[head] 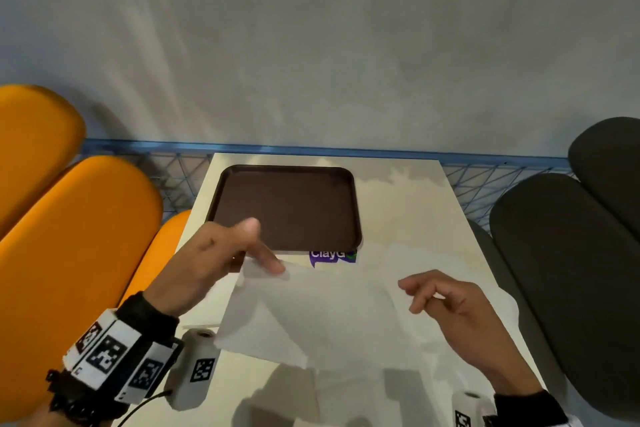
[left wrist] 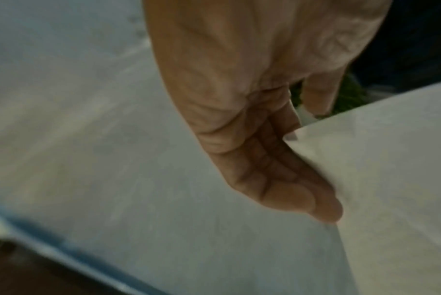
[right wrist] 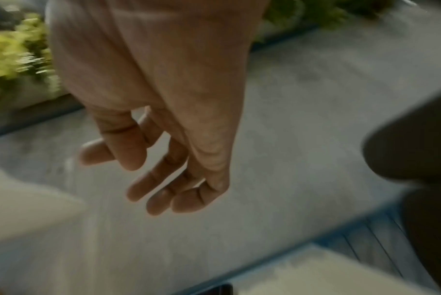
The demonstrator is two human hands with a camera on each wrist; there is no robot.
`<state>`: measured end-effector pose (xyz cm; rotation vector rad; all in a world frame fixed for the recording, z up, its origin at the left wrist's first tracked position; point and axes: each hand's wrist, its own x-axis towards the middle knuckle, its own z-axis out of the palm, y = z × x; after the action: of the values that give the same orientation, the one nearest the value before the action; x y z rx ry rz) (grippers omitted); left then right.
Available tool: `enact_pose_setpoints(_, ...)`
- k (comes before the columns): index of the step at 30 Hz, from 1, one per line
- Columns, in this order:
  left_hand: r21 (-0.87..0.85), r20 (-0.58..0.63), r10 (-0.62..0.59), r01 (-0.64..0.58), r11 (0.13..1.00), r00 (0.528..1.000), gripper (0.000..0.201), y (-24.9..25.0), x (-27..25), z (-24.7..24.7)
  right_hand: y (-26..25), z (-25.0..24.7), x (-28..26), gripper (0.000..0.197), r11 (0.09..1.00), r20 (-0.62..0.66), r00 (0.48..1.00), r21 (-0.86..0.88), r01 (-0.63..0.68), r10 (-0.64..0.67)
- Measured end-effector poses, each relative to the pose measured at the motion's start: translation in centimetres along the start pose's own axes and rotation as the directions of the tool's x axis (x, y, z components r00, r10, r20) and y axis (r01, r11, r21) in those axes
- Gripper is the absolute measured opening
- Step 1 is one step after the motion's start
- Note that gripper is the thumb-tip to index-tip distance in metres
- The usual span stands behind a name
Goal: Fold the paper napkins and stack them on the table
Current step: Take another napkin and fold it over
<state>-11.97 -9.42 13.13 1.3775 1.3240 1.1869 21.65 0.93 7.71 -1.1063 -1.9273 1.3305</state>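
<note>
Head view: we work at a pale table [head: 408, 204] set against a blue wire rail [head: 173, 177], grey floor beyond.

Our left hand [head: 211, 260] pinches the far-left corner of the unfolded white napkin [head: 311, 315], raising it so the sheet slopes down toward us; we cannot tell its long axis. Our right hand [head: 446, 302] hovers at its right edge, fingers loosely curled, holding nothing. A brown tray [head: 287, 204] lies just behind, orange seats [head: 69, 218] left, dark seats [head: 568, 236] right.
</note>
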Motion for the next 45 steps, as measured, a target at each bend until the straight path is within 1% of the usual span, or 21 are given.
enact_pose_setpoints(1, 0.206, 0.007, 0.057, -0.057, 0.977, 0.998, 0.038, 0.7, -0.1, 0.5, -0.3, 0.4, 0.4, 0.051, 0.989, -0.039, 0.998, -0.140, 0.052, -0.058)
enact_pose_setpoints(3, 0.519, 0.126, 0.145, -0.189, 0.833, 0.981, 0.017, 1.8, -0.5, 1.5, -2.2, 2.1, 1.1, 0.030, 0.920, -0.031, 0.967, -0.317, 0.229, -0.251)
enact_pose_setpoints(4, 0.597, 0.204, 0.167, -0.258, 0.759, 0.965, 0.009, 2.3, -0.6, 2.0, -3.4, 3.1, 1.3, 0.018, 0.881, 0.046, 0.945, -0.351, 0.318, -0.323)
enact_pose_setpoints(6, 0.656, 0.313, 0.159, -0.334, 0.677, 0.936, 0.005, 2.7, -0.8, 2.8, -5.3, 5.4, 1.7, 0.035, 0.814, 0.281, 0.902, -0.401, 0.420, -0.327)
enact_pose_setpoints(9, 0.630, 0.242, 0.150, -0.273, 0.727, 0.959, 0.018, 3.5, -1.9, 3.2, -6.4, 8.0, 2.1, 0.027, 0.787, 0.454, 0.837, -0.375, 0.490, -0.305)
enact_pose_setpoints(12, 0.580, 0.064, 0.148, -0.158, 0.799, 0.987, 0.036, 3.5, -3.0, 3.3, -6.9, 8.6, 2.0, 0.030, 0.800, 0.436, 0.830, -0.325, 0.505, -0.347)
enact_pose_setpoints(15, 0.501, -0.035, 0.156, -0.118, 0.858, 0.987, 0.028, 2.6, -3.2, 4.3, -7.1, 8.8, 1.6, 0.032, 0.808, 0.398, 0.827, -0.277, 0.520, -0.397)
enact_pose_setpoints(18, 0.392, -0.138, 0.129, -0.065, 0.918, 0.982, 0.017, 2.6, -3.6, 3.4, -5.0, 8.4, 1.0, 0.030, 0.875, 0.356, 0.869, -0.214, 0.435, -0.344)
enact_pose_setpoints(20, 0.360, -0.171, 0.086, -0.019, 0.933, 0.982, 0.010, 2.9, -4.3, 1.6, -2.2, 7.6, 0.2, 0.041, 0.899, 0.413, 0.894, -0.306, 0.314, -0.172)
enact_pose_setpoints(23, 0.399, -0.121, 0.016, 0.034, 0.916, 0.993, 0.008, 2.5, -5.4, 0.1, -0.3, 6.5, -0.1, 0.067, 0.794, 0.444, 0.891, -0.573, 0.203, 0.093)
enact_pose_setpoints(25, 0.418, -0.029, -0.022, 0.032, 0.908, 0.999, 0.008, 1.7, -5.7, 1.0, -1.6, 7.6, 0.2, 0.076, 0.785, 0.478, 0.861, -0.595, 0.171, 0.174)
enact_pose_setpoints(27, 0.373, 0.073, -0.054, 0.023, 0.928, 0.996, 0.007, 1.0, -5.9, 2.4, -3.6, 10.3, 0.5, 0.073, 0.875, 0.562, 0.814, -0.458, 0.156, 0.149)
enact_pose_setpoints(28, 0.332, 0.096, -0.068, 0.032, 0.943, 0.993, 0.007, 0.8, -6.0, 2.7, -3.8, 11.8, 0.6, 0.057, 0.914, 0.601, 0.795, -0.361, 0.186, 0.076)
enact_pose_setpoints(29, 0.282, 0.082, -0.090, 0.063, 0.957, 0.993, 0.007, 0.6, -6.2, 2.5, -3.9, 13.0, 0.6, 0.040, 0.934, 0.619, 0.785, -0.283, 0.218, 0.004)
enact_pose_setpoints(31, 0.143, -0.061, -0.129, 0.136, 0.980, 0.990, 0.011, 0.2, -7.0, 0.6, -3.1, 14.1, 0.8, 0.035, 0.948, 0.609, 0.792, -0.231, 0.217, -0.033)
enact_pose_setpoints(33, 0.005, -0.189, -0.182, 0.187, 0.982, 0.965, 0.023, -0.8, -8.1, -2.0, -2.6, 14.5, 1.4, 0.039, 0.957, 0.614, 0.790, -0.232, 0.172, 0.007)
enact_pose_setpoints(36, 0.086, 0.038, -0.381, 0.376, 0.922, 0.924, 0.057, -3.8, -8.7, -3.9, -2.7, 15.8, 2.9, 0.050, 0.955, 0.666, 0.741, -0.267, 0.129, 0.086)
enact_pose_setpoints(37, 0.116, 0.113, -0.435, 0.423, 0.899, 0.893, 0.058, -5.2, -8.5, -3.9, -2.6, 16.5, 3.5, 0.047, 0.956, 0.686, 0.720, -0.268, 0.118, 0.104)
enact_pose_setpoints(39, 0.099, 0.144, -0.460, 0.450, 0.888, 0.876, 0.039, -7.9, -7.9, -4.0, -2.1, 17.7, 4.7, 0.040, 0.958, 0.702, 0.697, -0.277, 0.075, 0.149)
enact_pose_setpoints(42, -0.053, -0.046, -0.516, 0.514, 0.856, 0.855, 0.022, -12.4, -7.4, -5.9, 0.8, 18.9, 6.3, 0.033, 0.946, 0.637, 0.711, -0.299, -0.128, 0.298)
enact_pose_setpoints(45, -0.216, -0.182, -0.645, 0.610, 0.763, 0.742, 0.018, -17.5, -6.5, -7.9, 3.9, 20.7, 7.6, 0.020, 0.886, 0.438, 0.785, -0.064, -0.458, 0.438)
